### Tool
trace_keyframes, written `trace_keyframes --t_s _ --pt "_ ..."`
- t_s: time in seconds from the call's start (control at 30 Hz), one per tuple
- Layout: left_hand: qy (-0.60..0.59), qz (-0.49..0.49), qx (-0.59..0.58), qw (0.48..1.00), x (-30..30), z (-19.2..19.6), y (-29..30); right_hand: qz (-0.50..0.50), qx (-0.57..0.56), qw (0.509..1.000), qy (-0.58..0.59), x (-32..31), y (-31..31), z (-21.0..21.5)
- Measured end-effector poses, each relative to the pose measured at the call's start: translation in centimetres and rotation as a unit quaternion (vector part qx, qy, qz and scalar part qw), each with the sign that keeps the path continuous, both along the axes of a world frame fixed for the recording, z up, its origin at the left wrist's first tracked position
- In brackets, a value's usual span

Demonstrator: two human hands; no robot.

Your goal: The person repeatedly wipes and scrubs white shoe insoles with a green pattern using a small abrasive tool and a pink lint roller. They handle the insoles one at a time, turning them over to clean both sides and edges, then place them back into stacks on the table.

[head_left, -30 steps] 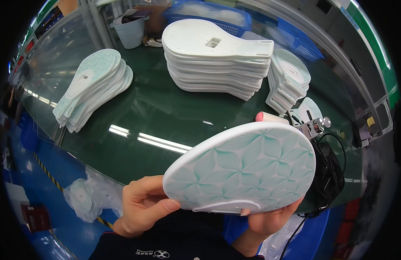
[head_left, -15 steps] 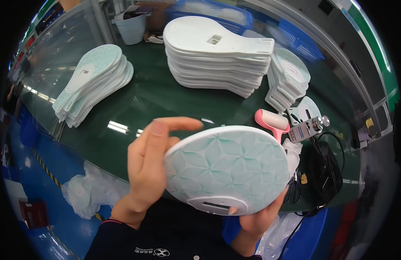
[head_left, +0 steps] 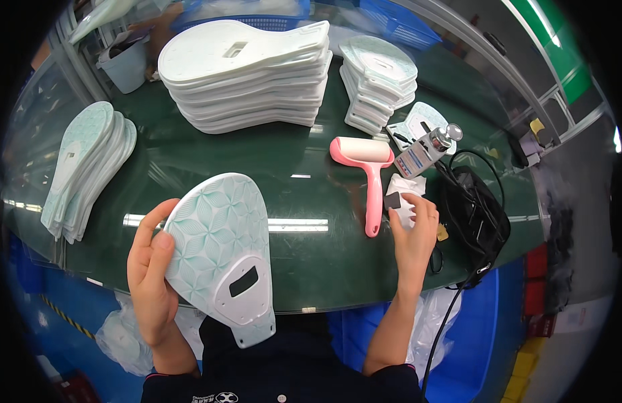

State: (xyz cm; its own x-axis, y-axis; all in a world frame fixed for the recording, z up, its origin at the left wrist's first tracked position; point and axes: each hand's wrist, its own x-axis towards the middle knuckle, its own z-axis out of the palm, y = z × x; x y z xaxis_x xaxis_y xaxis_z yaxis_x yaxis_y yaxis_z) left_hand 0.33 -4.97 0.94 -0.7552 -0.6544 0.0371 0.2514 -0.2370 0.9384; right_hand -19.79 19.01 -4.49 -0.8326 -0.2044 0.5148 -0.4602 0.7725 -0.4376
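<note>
A rounded plastic panel (head_left: 220, 215) with a pale green petal pattern, a white oval insert and a dark slot is tilted up over the table's front edge. My left hand (head_left: 150, 275) grips it by its left rim, thumb on the patterned face. Farther right, my right hand (head_left: 416, 232) reaches down with thumb and fingers curled round a crumpled white cloth (head_left: 407, 185). A small dark grey piece (head_left: 391, 201) shows at those fingertips; whether it is pinched too I cannot tell. A pink-handled roller (head_left: 373, 191) lies just left of this hand.
A tall stack of white panels (head_left: 240, 64) stands at the back, with patterned stacks at left (head_left: 79, 161) and right (head_left: 378, 74). A pump bottle (head_left: 425, 153), a loose panel (head_left: 422, 121) and a black bag (head_left: 475, 221) with a cable crowd the right side.
My right hand has let go of the panel and moved right to the cloth. The panel, still in my left hand, has turned more upright and shifted left. The view has swung right.
</note>
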Motion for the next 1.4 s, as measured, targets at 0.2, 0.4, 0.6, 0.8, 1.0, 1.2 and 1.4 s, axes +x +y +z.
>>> trace_keyframes --t_s 0.2,0.4,0.6,0.8,1.0,1.2,1.4 --pt "-0.002 -0.016 0.005 1.0 0.0 -0.5 0.0 0.032 0.079 0.994 0.063 -2.2 0.0 -2.0" --pt "0.0 -0.029 0.033 0.999 0.2 0.0 0.8 -0.04 -0.085 0.995 -0.025 -2.5 0.1 -0.7" --pt "-0.004 -0.056 0.011 0.998 0.2 0.5 2.0 0.097 -0.441 0.889 -0.076 2.9 -2.5 3.9" --pt "0.037 -0.094 -0.063 0.993 0.5 2.9 3.7 0.3 -0.509 0.788 -0.171 11.7 -7.3 8.3" --pt "0.045 -0.06 -0.111 0.991 0.6 2.7 4.9 0.421 -0.464 0.765 -0.15 12.4 -9.3 7.8" --pt "0.048 -0.06 -0.125 0.989 1.1 3.2 5.1 0.424 -0.459 0.77 -0.131 12.5 -9.4 7.9" --pt "0.051 -0.042 -0.115 0.991 1.0 3.1 5.4 0.422 -0.474 0.754 -0.172 12.7 -9.0 7.9"
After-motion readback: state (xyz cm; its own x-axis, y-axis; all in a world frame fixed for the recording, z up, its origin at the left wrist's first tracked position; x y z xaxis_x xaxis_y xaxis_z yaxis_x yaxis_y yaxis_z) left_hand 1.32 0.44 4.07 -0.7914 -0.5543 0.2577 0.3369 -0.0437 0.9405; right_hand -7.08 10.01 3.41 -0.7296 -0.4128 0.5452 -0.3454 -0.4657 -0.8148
